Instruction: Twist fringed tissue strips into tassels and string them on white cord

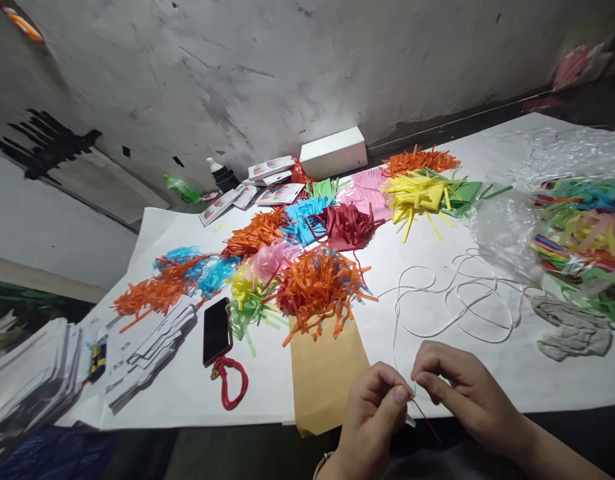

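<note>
Left fingers point(400, 395) and right fingers point(431, 383) pinching one white cord point(397, 308) | one phone point(216, 331) | one brown sheet point(327, 373) | one white box point(334, 155)

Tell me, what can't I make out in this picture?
From the head camera:
- Brown paper: far end hidden under orange strips.
- Thin red strand: upper part hidden by the left hand.
- Colourful strips at right: cut off by the picture's edge.
- Flat white boxes: printing too small to read.

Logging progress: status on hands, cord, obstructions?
Left hand pinching white cord; right hand close alongside, grip unclear. Cord loosely looped across table. Nothing visibly blocking.
</note>
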Demonstrator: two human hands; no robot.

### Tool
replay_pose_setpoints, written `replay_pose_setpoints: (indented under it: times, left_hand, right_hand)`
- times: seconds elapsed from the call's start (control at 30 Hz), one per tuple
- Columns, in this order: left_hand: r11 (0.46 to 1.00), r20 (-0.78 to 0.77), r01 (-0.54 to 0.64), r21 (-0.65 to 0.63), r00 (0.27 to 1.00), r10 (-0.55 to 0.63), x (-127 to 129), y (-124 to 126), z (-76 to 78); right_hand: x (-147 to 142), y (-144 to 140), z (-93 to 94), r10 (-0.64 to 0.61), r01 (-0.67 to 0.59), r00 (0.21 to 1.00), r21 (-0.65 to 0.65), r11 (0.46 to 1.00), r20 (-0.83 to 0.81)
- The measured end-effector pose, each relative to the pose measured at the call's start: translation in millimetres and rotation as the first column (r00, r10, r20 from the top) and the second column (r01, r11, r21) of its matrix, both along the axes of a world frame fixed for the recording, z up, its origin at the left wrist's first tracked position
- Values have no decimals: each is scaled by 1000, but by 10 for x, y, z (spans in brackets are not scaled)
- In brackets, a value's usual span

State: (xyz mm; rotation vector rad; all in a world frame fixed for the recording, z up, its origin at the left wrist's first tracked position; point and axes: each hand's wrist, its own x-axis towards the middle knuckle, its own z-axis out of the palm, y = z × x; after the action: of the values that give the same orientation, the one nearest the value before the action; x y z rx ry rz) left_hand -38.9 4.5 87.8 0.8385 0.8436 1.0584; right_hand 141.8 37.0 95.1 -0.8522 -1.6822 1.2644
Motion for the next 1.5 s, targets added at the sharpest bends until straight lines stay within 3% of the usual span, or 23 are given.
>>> replay_pose_setpoints:
  times: [0.13,0.23,0.33,0.43,0.53,0.6,0.7,0.8,0.97,1.1,1.27,1.33,1.43,1.5]
  left_hand:
    - [998,253,-66,15,965,60,71,-20,-133]
    - [1000,450,17,-11,893,-11,143,-12,-176]
    - [982,495,58,-181,868,40,197,15,-134]
    - [957,493,63,-284,865,90,233,34,-103]
    - [965,497,74,-253,866,64,261,32,-156]
    - [973,460,74,-219,887,36,273,18,-224]
    - [984,389,85,-158,921,-17,276,-9,-329]
    - [993,337,111,-43,937,-90,266,-16,-372]
    - [998,92,33,49,995,-38,228,21,-240]
    - [991,-130,34,127,991,-17,174,36,-135]
    - [997,-259,70,24,964,-61,8,55,-107]
    - [996,-294,86,29,953,-74,-81,73,-103]
    - [975,-476,164,147,876,-76,-179,103,-126]
    - [939,-661,230,256,751,-4,-202,127,-163]
  right_hand:
    - [-99,16,-91,50,-49,999,-30,998,20]
    - [-131,-4,-206,-76,73,997,133,988,18]
    - [-93,-37,-291,-258,251,965,445,860,-45]
    - [-26,-69,-283,-205,179,978,647,741,-36]
    - [25,-93,-207,-146,87,989,692,716,28]
    - [41,-102,-155,-94,74,996,618,783,-1]
    - [27,-111,-112,-94,135,988,376,917,-125]
    - [-28,-122,-117,-188,216,963,140,966,-192]
    - [-90,-142,-160,-247,240,950,-55,969,-193]
    - [-15,-98,-207,-273,230,928,-187,955,-253]
    - [65,14,-141,-395,332,822,-218,918,-410]
    - [27,25,-63,-407,284,778,-310,907,-478]
    - [-7,31,12,-389,94,778,-520,849,-494]
    - [81,91,-2,-405,80,779,-566,821,-478]
